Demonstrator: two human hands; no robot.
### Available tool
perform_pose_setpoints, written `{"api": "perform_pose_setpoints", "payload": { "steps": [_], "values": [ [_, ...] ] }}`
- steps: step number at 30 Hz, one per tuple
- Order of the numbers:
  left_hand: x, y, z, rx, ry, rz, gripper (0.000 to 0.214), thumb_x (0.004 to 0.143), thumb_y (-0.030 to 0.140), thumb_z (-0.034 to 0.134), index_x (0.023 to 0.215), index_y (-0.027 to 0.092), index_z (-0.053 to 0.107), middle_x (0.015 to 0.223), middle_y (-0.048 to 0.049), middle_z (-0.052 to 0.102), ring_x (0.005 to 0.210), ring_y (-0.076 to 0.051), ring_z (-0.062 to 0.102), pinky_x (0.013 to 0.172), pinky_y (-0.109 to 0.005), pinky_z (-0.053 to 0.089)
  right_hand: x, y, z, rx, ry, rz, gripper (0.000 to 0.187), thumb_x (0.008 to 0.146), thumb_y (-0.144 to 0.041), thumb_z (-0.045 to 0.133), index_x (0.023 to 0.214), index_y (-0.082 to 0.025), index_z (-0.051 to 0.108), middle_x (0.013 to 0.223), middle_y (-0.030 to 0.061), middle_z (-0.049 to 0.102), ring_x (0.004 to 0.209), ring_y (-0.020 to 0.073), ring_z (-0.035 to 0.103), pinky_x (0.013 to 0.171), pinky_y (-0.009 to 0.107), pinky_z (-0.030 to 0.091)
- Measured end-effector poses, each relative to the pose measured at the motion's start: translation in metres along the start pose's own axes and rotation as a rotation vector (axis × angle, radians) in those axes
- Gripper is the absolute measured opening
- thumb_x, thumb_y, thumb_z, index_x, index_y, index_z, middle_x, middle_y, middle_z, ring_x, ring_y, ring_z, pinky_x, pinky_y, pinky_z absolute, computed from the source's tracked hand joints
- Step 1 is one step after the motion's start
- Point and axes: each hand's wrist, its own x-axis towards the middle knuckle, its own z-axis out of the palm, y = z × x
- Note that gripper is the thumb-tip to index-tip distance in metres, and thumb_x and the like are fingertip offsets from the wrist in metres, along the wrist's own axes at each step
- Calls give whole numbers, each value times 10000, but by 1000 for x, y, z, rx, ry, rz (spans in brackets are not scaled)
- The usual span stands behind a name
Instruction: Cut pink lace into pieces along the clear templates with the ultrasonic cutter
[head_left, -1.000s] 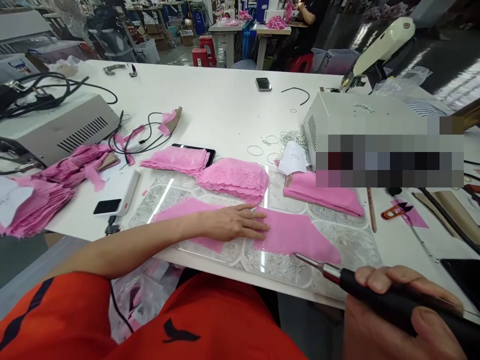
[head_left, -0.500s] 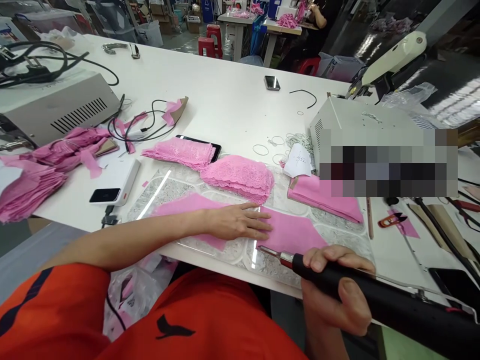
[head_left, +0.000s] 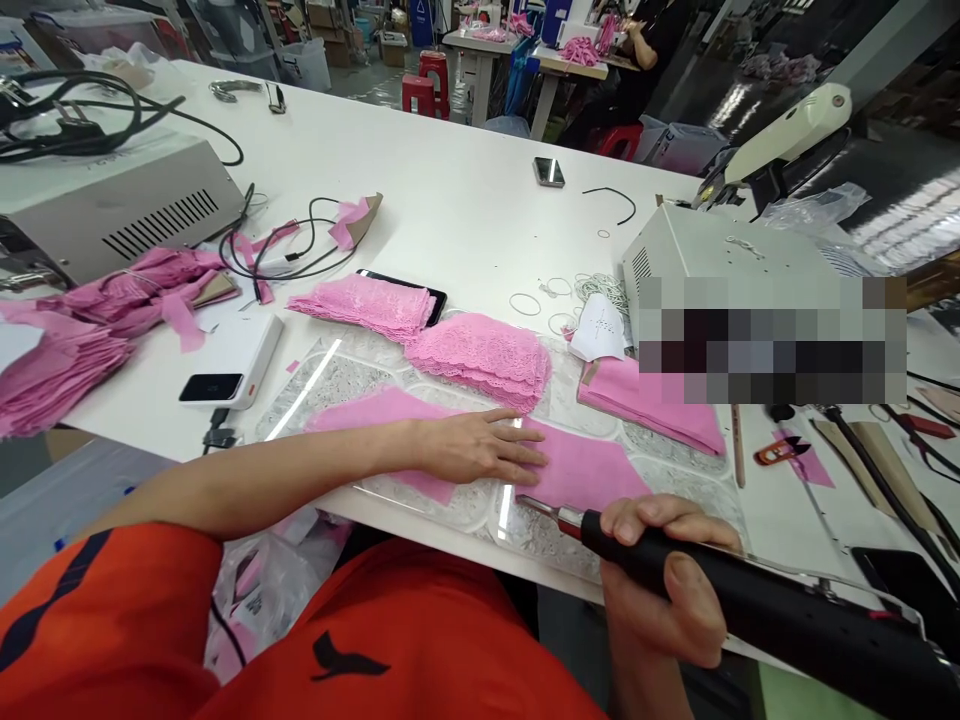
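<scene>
My left hand (head_left: 480, 447) lies flat with fingers stretched out on a flat pink fabric piece (head_left: 592, 470) spread over a clear sheet with a lace pattern (head_left: 675, 480). My right hand (head_left: 664, 590) is wrapped round the black handle of a cutting tool (head_left: 757, 605); its metal tip (head_left: 544, 510) touches the near edge of the pink piece, just right of my left fingertips. Two stacks of pink lace (head_left: 480, 355) lie just beyond my left hand.
A folded pink fabric pile (head_left: 660, 405) lies right of the lace. White machine boxes stand at the left (head_left: 112, 210) and right (head_left: 697, 250). A phone on a white power bank (head_left: 225, 380), cables, elastic rings, orange snips (head_left: 780, 450) and loose pink strips (head_left: 82, 330) lie around. Another person sits far back.
My right hand has brought the tool leftward and up from the table's near edge, so its tip now rests on the pink piece. My left hand stays put.
</scene>
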Motion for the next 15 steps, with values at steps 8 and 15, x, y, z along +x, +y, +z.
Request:
{"api": "perform_pose_setpoints", "payload": {
  "steps": [8, 15],
  "values": [
    [1, 2, -13, -24, 121, -12, 462, 891, 41, 422, 1258, 246, 613, 1443, -30, 474, 1401, -197, 341, 1181, -403, 250, 2, -2, -2, 10, 61, -2, 207, 562, -214, 472, 734, -207, 587, 683, -11, 549, 459, 119, 458, 423, 320, 415],
    [-54, 10, -20, -63, 348, -6, 336, 922, 121, 401, 1117, 148, 672, 1221, -134, 649, 1251, -219, 528, 1082, -384, 402, -6, -3, 9, 79, 21, 62, 242, 561, -204, 476, 767, -207, 604, 692, -9, 545, 473, 118, 455, 421, 306, 396]
  ]
}}
